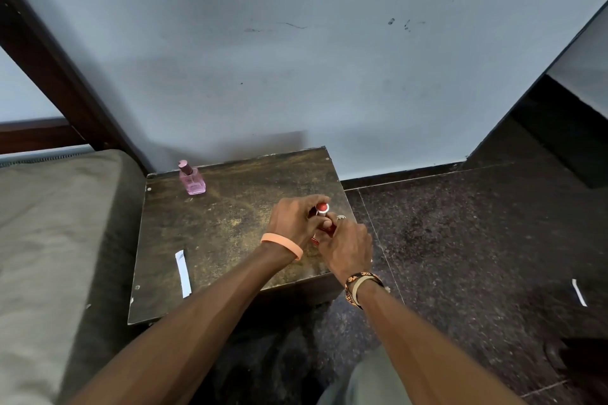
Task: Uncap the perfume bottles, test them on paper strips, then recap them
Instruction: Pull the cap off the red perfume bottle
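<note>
my left hand (294,220) grips the cap (323,207) of the red bottle (330,229), my right hand (348,248) holds its base above the surface (230,207). the pink bottle (192,179) stands capped at the back, and the paper strip (183,273) lies apart, so most testing seems left.

Bare tabletop (237,207) between bottle (192,179) and strip (183,273)

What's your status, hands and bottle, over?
Left hand and right hand both gripping red bottle over table. Pink bottle capped, back left corner. Paper strip front left, clear of hands.
</note>
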Demonstrator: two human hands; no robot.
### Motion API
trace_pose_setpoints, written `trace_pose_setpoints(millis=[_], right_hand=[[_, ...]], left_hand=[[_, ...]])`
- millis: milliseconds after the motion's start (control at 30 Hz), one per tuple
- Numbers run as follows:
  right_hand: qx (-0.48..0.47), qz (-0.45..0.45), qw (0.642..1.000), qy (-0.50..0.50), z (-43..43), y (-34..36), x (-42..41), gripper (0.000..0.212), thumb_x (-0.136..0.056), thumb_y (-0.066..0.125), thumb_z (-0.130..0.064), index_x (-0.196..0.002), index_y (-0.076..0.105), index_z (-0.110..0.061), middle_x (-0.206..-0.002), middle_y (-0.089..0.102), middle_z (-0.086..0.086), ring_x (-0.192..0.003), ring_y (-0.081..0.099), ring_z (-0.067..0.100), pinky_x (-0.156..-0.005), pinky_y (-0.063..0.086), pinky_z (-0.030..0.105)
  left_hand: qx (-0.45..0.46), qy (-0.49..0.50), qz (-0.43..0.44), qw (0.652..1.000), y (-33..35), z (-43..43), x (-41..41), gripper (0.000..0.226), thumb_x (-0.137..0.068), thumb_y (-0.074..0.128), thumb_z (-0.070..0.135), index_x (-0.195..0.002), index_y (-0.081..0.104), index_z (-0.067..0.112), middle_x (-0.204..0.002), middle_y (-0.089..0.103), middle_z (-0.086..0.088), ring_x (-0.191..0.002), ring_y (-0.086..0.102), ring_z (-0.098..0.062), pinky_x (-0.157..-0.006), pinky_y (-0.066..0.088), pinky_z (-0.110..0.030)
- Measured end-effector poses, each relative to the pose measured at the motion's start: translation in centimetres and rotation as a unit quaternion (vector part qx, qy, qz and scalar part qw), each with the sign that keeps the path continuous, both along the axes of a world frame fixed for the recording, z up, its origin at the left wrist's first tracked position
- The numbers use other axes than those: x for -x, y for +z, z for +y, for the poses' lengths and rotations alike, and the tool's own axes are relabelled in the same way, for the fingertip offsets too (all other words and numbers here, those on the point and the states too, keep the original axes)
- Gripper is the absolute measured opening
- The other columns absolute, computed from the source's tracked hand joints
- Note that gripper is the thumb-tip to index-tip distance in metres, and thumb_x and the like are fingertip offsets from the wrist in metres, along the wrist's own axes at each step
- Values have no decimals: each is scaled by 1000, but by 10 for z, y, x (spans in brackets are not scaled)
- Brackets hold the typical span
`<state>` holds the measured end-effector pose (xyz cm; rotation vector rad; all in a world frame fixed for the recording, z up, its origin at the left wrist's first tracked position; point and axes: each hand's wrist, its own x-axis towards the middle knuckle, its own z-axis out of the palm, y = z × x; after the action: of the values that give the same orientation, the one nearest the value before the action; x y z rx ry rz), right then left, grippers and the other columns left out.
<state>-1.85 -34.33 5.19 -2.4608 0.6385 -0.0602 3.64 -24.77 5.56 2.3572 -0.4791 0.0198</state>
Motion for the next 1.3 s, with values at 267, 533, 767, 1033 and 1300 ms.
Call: trace_pose_setpoints(millis=[267,533,767,1033,1300], right_hand=[[6,-6,1000,-1,2,-3,2,24,-82,77,-38,-91,72,-17,-81,71,4,-79,69,23,-71,58,35],[14,-15,1000,10,2,-2,2,15,-86,73,-32,-91,71,-18,-80,71,3,-76,68,21,-66,55,29],[5,-8,1000,4,2,-1,2,20,-83,76,-35,-92,72,-17,-83,72,4,-79,69,23,-72,57,35],[17,-12,1000,17,2,-6,3,26,-84,73,-40,-99,69,-19,-84,71,4,-81,68,24,-73,56,36],[18,-12,1000,16,2,-6,2,22,-84,74,-36,-95,70,-17,-84,72,4,-81,69,22,-73,56,33]], left_hand=[[-8,-36,13,999,-3,4,-2,36,-81,71,9,-114,69,24,-106,73,3,-96,68,-12,-82,49,-17],[21,-20,24,999,-2,0,4,47,-79,74,12,-124,63,22,-122,67,1,-114,60,-12,-99,46,-25],[48,35,19,998,0,2,2,31,-68,84,21,-98,75,22,-91,75,5,-83,69,-7,-75,52,-17],[90,-3,59,994,-4,4,4,42,-74,76,2,-112,71,21,-105,73,3,-96,68,-9,-89,54,-27],[45,-14,49,998,-4,2,5,49,-80,73,8,-124,63,24,-112,71,1,-102,66,-14,-90,54,-30]])
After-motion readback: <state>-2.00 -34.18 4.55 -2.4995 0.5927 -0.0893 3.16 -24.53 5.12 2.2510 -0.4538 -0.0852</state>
